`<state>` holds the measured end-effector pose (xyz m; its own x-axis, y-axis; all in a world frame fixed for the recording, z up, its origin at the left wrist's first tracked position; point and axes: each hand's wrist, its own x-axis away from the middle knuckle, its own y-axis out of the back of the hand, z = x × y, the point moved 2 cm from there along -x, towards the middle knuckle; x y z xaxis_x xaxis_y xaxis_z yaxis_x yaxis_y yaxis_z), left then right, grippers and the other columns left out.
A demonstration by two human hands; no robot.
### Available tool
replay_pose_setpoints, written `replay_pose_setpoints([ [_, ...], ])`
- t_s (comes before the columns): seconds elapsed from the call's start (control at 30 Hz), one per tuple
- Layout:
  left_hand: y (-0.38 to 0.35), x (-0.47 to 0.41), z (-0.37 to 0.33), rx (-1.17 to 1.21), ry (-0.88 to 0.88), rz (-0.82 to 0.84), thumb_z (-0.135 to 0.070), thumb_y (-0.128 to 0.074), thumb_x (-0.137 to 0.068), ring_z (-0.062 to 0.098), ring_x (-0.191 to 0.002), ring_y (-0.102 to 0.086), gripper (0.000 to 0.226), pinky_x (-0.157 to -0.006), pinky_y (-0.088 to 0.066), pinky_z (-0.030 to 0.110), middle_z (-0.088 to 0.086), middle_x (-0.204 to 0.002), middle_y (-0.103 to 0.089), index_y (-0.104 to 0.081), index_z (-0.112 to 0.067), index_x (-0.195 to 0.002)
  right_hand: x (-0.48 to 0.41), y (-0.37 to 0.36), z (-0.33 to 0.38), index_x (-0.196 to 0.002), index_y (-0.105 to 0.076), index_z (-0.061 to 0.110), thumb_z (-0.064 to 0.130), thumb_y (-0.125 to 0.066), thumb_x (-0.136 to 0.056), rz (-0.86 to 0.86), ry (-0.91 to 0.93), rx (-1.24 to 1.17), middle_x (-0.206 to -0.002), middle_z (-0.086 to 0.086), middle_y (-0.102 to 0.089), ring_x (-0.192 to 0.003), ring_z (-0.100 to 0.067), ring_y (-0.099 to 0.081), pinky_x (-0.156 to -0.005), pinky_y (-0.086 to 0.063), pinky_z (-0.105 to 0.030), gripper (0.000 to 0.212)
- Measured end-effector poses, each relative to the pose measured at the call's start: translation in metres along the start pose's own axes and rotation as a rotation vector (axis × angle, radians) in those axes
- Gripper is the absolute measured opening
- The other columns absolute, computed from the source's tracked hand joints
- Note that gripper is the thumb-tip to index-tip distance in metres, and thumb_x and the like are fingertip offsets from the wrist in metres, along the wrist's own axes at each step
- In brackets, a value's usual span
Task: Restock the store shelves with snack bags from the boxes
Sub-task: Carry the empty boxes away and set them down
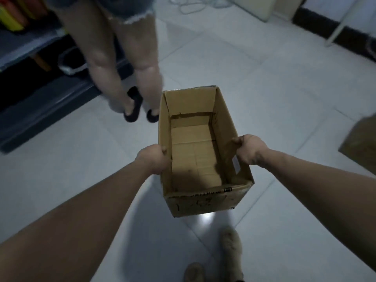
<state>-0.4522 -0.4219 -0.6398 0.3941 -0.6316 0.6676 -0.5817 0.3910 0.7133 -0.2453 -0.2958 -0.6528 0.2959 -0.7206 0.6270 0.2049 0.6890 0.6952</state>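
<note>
An open-topped cardboard box (203, 202) is held by its two long walls: the left grip (153, 159) is curled tight over the left wall's rim and the right grip (249, 149) over the right wall's rim, and the bottom flaps are seen inside. Whether the box is lifted off the tiled floor (264, 78) cannot be told. Beyond the box to its left, another person's legs (122, 58) in black slippers (133, 112) are seen beside a low shelf (24, 43) where blurred yellow and orange packs (12, 19) are kept, and a second carton (362, 143) is cut off by the frame edge to the box's right
</note>
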Motion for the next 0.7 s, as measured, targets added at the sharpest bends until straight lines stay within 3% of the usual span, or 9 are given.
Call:
replay_pose_setpoints([
  [0.27, -0.1, -0.013, -0.225, -0.217, -0.277, 0.09, -0.006, -0.047, -0.087, 0.027, -0.116, -0.055, 0.045, -0.094, -0.049, 0.033, 0.009, -0.13, -0.055, -0.05, -0.012, -0.132, 0.036, 0.054, -0.24, -0.138, -0.048, 0.021, 0.005, -0.051, -0.086, -0.121, -0.329, -0.267, -0.135, -0.005, -0.055, -0.122, -0.026, -0.052, -0.101, -0.047, -0.035, 0.055],
  [0.47, -0.215, -0.023, -0.367, -0.294, -0.407, 0.165, -0.005, -0.048, -0.088, 0.029, -0.105, -0.061, 0.035, -0.091, -0.054, 0.04, 0.014, -0.117, -0.061, -0.057, -0.007, -0.122, 0.042, 0.059, -0.413, -0.137, -0.049, 0.018, 0.002, -0.049, -0.085, -0.163, -0.479, -0.356, -0.136, -0.008, -0.053, -0.121, -0.028, -0.052, -0.098, -0.05, -0.037, 0.054],
  [0.7, -0.333, -0.029, -0.507, -0.328, -0.527, 0.222, -0.001, -0.045, -0.087, 0.033, -0.108, -0.06, 0.042, -0.093, -0.052, 0.041, 0.017, -0.121, -0.06, -0.054, -0.006, -0.128, 0.038, 0.054, -0.589, -0.138, -0.047, 0.019, 0.004, -0.052, -0.086, -0.198, -0.595, -0.431, -0.126, -0.008, -0.058, -0.1, -0.024, -0.06, -0.083, -0.056, -0.035, 0.055],
])
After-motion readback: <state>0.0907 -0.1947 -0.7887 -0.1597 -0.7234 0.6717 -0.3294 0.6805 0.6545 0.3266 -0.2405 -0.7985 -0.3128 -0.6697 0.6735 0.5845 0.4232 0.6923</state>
